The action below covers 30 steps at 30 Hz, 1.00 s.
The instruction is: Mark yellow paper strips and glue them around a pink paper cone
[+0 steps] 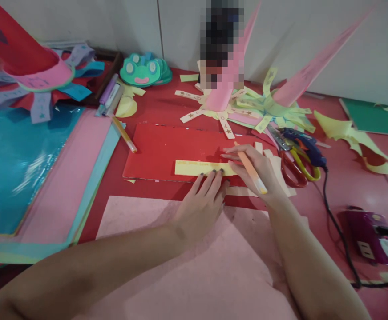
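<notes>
My left hand (205,195) lies with its fingers stretched out, the tips on the lower edge of a yellow paper strip (190,168). Faint orange writing runs along the strip's top edge. An orange marker (252,172) rests slantwise in my right hand (264,171), its tip pointing up and away from the paper. That hand is curled around the marker near the strip's right end, which it partly covers. Beneath the strip is a flat red board (160,144). Several pale paper strips (274,166) lie just right of my right hand.
Red-handled scissors (292,170), yellow-handled scissors (305,164) and a blue corded glue gun (305,144) lie at right, near a purple power box (374,238). Pink paper cones (225,84) stand behind. Coloured sheets (70,178) and a gold pen (124,134) are left.
</notes>
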### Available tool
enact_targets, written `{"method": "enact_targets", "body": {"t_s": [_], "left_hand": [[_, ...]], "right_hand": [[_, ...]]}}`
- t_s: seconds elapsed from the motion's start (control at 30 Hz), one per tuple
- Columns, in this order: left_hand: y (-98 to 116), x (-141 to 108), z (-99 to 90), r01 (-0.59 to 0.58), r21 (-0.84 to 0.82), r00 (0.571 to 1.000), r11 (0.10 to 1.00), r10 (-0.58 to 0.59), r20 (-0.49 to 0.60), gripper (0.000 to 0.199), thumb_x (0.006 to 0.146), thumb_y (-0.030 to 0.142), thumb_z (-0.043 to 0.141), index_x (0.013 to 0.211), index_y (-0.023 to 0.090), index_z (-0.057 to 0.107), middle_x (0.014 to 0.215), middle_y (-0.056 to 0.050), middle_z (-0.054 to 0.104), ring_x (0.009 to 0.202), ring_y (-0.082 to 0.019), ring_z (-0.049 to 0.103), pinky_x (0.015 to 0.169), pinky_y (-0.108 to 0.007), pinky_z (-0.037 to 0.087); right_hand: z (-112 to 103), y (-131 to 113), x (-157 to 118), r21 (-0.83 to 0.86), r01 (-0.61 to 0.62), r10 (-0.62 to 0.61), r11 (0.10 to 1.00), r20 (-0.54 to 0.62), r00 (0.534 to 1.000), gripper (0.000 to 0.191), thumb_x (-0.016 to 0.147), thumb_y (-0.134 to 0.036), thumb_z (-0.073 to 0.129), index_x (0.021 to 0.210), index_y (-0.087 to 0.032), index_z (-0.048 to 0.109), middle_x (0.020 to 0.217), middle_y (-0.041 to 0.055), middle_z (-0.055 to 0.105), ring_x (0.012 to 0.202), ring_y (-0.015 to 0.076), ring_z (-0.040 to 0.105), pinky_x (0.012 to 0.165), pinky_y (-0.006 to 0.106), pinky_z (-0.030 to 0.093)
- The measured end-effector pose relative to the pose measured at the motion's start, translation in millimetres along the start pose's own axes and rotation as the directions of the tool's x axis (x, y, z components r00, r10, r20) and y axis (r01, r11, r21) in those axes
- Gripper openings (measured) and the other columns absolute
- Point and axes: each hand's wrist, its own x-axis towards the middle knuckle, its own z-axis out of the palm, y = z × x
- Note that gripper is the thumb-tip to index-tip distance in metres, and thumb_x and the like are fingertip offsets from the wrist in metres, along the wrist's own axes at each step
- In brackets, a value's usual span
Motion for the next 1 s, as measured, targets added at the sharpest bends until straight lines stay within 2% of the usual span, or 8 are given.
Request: {"method": "enact_targets", "body": {"t_s": [0.13, 0.33, 0.43, 0.67, 0.87, 1.0], "left_hand": [[0, 0, 0.1, -0.015, 0.005, 1.000, 1.000, 0.015, 0.003, 0.048, 0.093, 0.025, 0.024, 0.136, 0.005, 0.032, 0.142, -0.017, 0.033, 0.131, -0.028, 0.031, 0.108, -0.041, 0.029], [-1, 1, -0.9, -0.032, 0.003, 0.999, 0.999, 0.032, 0.031, 0.048, 0.094, 0.025, 0.023, 0.137, 0.004, 0.030, 0.142, -0.017, 0.035, 0.132, -0.028, 0.030, 0.109, -0.041, 0.028], [-1, 2, -0.6, -0.032, -0.001, 0.998, 0.999, 0.032, 0.059, 0.050, 0.094, 0.026, 0.023, 0.137, 0.003, 0.028, 0.144, -0.016, 0.032, 0.133, -0.028, 0.028, 0.109, -0.040, 0.027], [0, 1, 0.7, -0.064, 0.008, 0.992, 0.998, 0.063, 0.110, 0.052, 0.091, 0.021, 0.028, 0.139, 0.002, 0.025, 0.145, -0.016, 0.029, 0.134, -0.028, 0.026, 0.109, -0.040, 0.028], [0, 1, -1.8, -0.057, 0.030, 0.992, 0.998, 0.054, 0.115, 0.052, 0.091, 0.022, 0.026, 0.139, 0.002, 0.022, 0.146, -0.016, 0.028, 0.134, -0.029, 0.027, 0.110, -0.041, 0.027], [0, 1, -2.5, -0.078, 0.036, 0.990, 0.996, 0.073, 0.121, 0.051, 0.091, 0.019, 0.026, 0.139, 0.001, 0.023, 0.146, -0.016, 0.026, 0.135, -0.028, 0.025, 0.110, -0.040, 0.027]], "right_hand": [[4, -10, -1, -0.017, -0.061, 0.060, 0.998, -0.020, 0.998, 0.018, 0.077, -0.014, 0.051, 0.090, -0.023, 0.059, 0.104, 0.0036, 0.064, 0.101, 0.0166, 0.061, 0.085, 0.034, 0.050], [5, -14, -1, 0.072, -0.141, 0.140, 0.987, 0.017, 0.990, 0.020, 0.077, -0.014, 0.050, 0.088, -0.025, 0.062, 0.110, 0.0023, 0.063, 0.105, 0.0164, 0.059, 0.088, 0.035, 0.049], [6, -13, -3, 0.049, -0.110, 0.109, 0.993, 0.023, 0.994, 0.023, 0.078, -0.013, 0.047, 0.089, -0.025, 0.062, 0.110, 0.0022, 0.063, 0.108, 0.0166, 0.058, 0.090, 0.036, 0.048], [6, -11, -10, -0.259, 0.051, -0.042, 0.965, 0.041, 0.998, 0.029, 0.082, -0.017, 0.047, 0.104, -0.028, 0.060, 0.114, 0.0044, 0.062, 0.107, 0.0205, 0.058, 0.087, 0.039, 0.047], [5, -10, -9, -0.259, 0.046, -0.036, 0.965, 0.041, 0.998, 0.031, 0.083, -0.014, 0.043, 0.104, -0.028, 0.060, 0.115, 0.0040, 0.061, 0.108, 0.0197, 0.057, 0.087, 0.038, 0.047], [5, -8, -10, -0.278, 0.070, -0.065, 0.958, 0.027, 0.997, 0.027, 0.081, -0.017, 0.047, 0.103, -0.027, 0.060, 0.114, 0.0041, 0.062, 0.105, 0.0208, 0.059, 0.084, 0.037, 0.048]]}}
